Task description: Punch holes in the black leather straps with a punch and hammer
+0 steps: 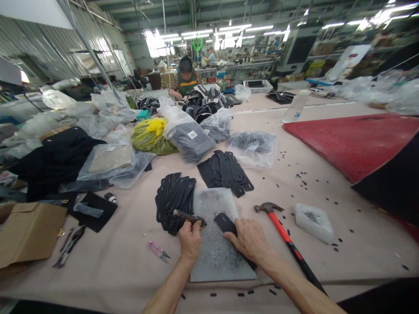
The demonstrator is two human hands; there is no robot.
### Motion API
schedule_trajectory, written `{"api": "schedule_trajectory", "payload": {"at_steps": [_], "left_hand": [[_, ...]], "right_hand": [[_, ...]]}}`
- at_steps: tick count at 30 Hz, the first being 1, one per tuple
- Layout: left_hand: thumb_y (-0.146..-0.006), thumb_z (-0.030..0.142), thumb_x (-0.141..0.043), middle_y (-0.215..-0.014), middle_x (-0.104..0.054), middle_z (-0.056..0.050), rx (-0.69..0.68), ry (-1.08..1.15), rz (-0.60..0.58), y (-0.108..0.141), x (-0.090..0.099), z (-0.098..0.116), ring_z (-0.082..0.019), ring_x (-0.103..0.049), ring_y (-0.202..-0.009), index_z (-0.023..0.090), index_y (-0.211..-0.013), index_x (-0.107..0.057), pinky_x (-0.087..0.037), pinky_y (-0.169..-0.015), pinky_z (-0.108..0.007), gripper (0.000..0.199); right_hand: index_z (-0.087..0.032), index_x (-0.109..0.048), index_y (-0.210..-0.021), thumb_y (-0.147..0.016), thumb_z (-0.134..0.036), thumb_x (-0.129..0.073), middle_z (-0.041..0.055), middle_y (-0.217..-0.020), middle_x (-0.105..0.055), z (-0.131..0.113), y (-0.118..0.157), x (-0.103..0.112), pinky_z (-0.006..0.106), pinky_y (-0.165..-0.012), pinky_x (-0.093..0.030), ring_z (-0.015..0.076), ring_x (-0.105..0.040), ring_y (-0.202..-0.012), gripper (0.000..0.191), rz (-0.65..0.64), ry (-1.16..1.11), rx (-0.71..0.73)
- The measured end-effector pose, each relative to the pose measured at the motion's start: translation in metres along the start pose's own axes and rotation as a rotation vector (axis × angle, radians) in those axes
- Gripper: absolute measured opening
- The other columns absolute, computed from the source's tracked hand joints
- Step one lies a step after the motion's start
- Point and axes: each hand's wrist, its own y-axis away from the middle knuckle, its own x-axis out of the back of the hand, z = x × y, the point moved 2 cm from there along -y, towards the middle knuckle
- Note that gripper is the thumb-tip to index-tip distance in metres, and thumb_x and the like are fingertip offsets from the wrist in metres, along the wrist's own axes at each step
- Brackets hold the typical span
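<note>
My left hand (190,239) is closed round a dark metal punch tool (188,216), held tilted over the left edge of a worn grey board (212,257). On that board lies a black strip (225,223), and my right hand (248,237) rests on it with fingers pressed together, thumb on its left edge. One pile of black strips (175,198) is left of the board, close to the tool. Another pile (225,170) sits just behind it. A hammer (281,229) with a red and black handle lies to the right of my right hand.
Pink snips (158,250) lie left of the board. At the right are a whitish block (313,222), scattered black bits and a red sheet (353,135). Bagged goods (190,139) stand behind the piles; a cardboard box (31,235) is at the left. A person sits across the table.
</note>
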Motion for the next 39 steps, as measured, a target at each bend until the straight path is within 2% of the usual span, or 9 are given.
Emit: {"api": "schedule_trajectory", "payload": {"at_steps": [4,7,11,14,17,20,25,32,39], "left_hand": [[-0.085,0.036,-0.056,-0.075,-0.074,-0.005,-0.019,-0.014,-0.028,0.000,0.000,-0.002,-0.022,-0.071,-0.069,0.017,-0.083,-0.068,-0.057,-0.066,-0.029,0.023],[-0.085,0.035,-0.056,-0.076,-0.074,-0.006,-0.046,-0.031,-0.042,0.001,-0.001,-0.005,-0.021,-0.071,-0.071,0.017,-0.084,-0.068,-0.056,-0.068,-0.029,0.022],[-0.086,0.034,-0.056,-0.078,-0.073,-0.006,-0.072,-0.071,-0.048,0.001,0.000,-0.009,-0.022,-0.070,-0.074,0.017,-0.085,-0.069,-0.054,-0.070,-0.029,0.022],[-0.087,0.033,-0.056,-0.077,-0.073,-0.006,-0.084,-0.089,-0.066,0.000,-0.001,-0.008,-0.021,-0.069,-0.073,0.017,-0.085,-0.069,-0.053,-0.070,-0.029,0.022],[-0.086,0.031,-0.056,-0.078,-0.073,-0.006,-0.102,-0.084,-0.098,0.000,-0.002,-0.005,-0.021,-0.068,-0.075,0.017,-0.086,-0.070,-0.052,-0.072,-0.029,0.021],[-0.086,0.030,-0.055,-0.080,-0.073,-0.006,-0.123,-0.081,-0.142,0.001,-0.003,-0.001,-0.021,-0.068,-0.077,0.017,-0.087,-0.071,-0.052,-0.073,-0.029,0.021],[-0.085,0.031,-0.055,-0.078,-0.073,-0.006,-0.146,-0.100,-0.178,-0.002,-0.008,0.013,-0.021,-0.068,-0.075,0.017,-0.083,-0.070,-0.052,-0.071,-0.029,0.021],[-0.085,0.027,-0.053,-0.083,-0.074,-0.006,-0.184,-0.097,-0.326,-0.017,-0.035,0.035,-0.020,-0.069,-0.078,0.017,-0.084,-0.072,-0.052,-0.075,-0.029,0.022],[-0.085,0.023,-0.053,-0.090,-0.075,-0.006,-0.188,-0.055,-0.395,-0.019,-0.047,0.035,-0.020,-0.069,-0.086,0.017,-0.087,-0.072,-0.053,-0.080,-0.030,0.020]], "right_hand": [[-0.012,-0.063,-0.090,-0.093,-0.054,-0.045,0.0170,-0.080,-0.068,-0.010,-0.004,-0.007,0.037,-0.070,-0.042,0.0297,-0.067,-0.077,0.046,-0.042,-0.020,-0.185],[-0.012,-0.063,-0.091,-0.096,-0.049,-0.043,0.0174,-0.080,-0.069,-0.019,-0.011,-0.008,0.035,-0.068,-0.043,0.0285,-0.068,-0.077,0.042,-0.051,-0.054,-0.239],[-0.015,-0.063,-0.090,-0.096,-0.042,-0.045,0.0142,-0.081,-0.069,-0.032,-0.008,-0.008,0.035,-0.070,-0.044,0.0263,-0.068,-0.078,0.033,-0.051,-0.072,-0.185],[-0.017,-0.064,-0.094,-0.095,-0.036,-0.047,0.0149,-0.096,-0.069,-0.038,0.003,-0.009,0.041,-0.085,-0.042,0.0282,-0.064,-0.095,0.025,0.037,-0.084,-0.102],[-0.016,-0.060,-0.118,-0.093,-0.037,-0.049,0.0187,-0.130,-0.057,-0.035,0.012,-0.017,0.053,-0.103,-0.029,0.0346,-0.048,-0.123,0.035,0.188,-0.082,-0.068],[-0.013,-0.047,-0.138,-0.093,-0.038,-0.046,0.0164,-0.148,-0.042,-0.032,0.022,-0.033,0.056,-0.113,-0.014,0.0332,-0.033,-0.137,0.051,0.216,-0.094,-0.001],[-0.014,-0.038,-0.146,-0.093,-0.038,-0.043,0.0118,-0.155,-0.029,-0.037,0.036,-0.049,0.058,-0.115,-0.009,0.0324,-0.023,-0.143,0.059,0.222,-0.095,0.085],[-0.013,-0.038,-0.146,-0.094,-0.038,-0.041,0.0096,-0.157,-0.025,-0.043,0.037,-0.050,0.058,-0.115,-0.005,0.0325,-0.019,-0.144,0.058,0.209,-0.137,0.027],[-0.018,-0.041,-0.145,-0.091,-0.043,-0.047,0.0130,-0.155,-0.029,-0.041,0.037,-0.049,0.060,-0.114,-0.007,0.0360,-0.020,-0.143,0.060,0.205,-0.201,-0.074]]}}
